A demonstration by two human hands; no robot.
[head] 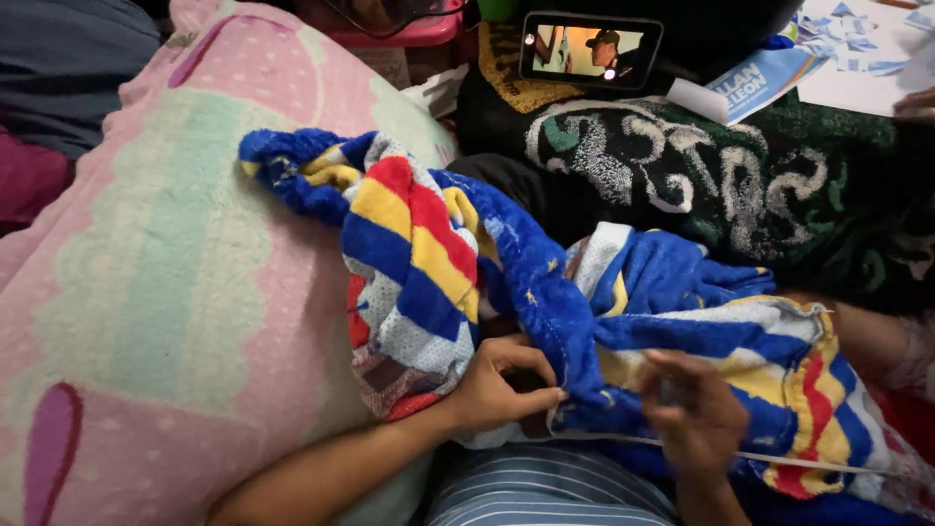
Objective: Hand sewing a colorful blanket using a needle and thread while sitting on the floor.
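Partly blurred right hand [693, 414], left hand [499, 385] pinching blue fleece blanket [545, 282]

the fleecy blanket [545, 282] is royal blue with red, yellow and blue stripes and white dotted patches. the soft plush cover [166, 292] is pink with white dots and a pale green scalloped panel. the dark green cloth [779, 195] bears white swirls. the striped garment [545, 492] is blue-grey with white lines.

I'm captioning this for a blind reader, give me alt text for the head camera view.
Two bare hands, the left hand pinching and the right hand beside it, work at the edge of a bunched blue, yellow and red fleece blanket. A pink blanket lies to the left; a phone plays video behind.
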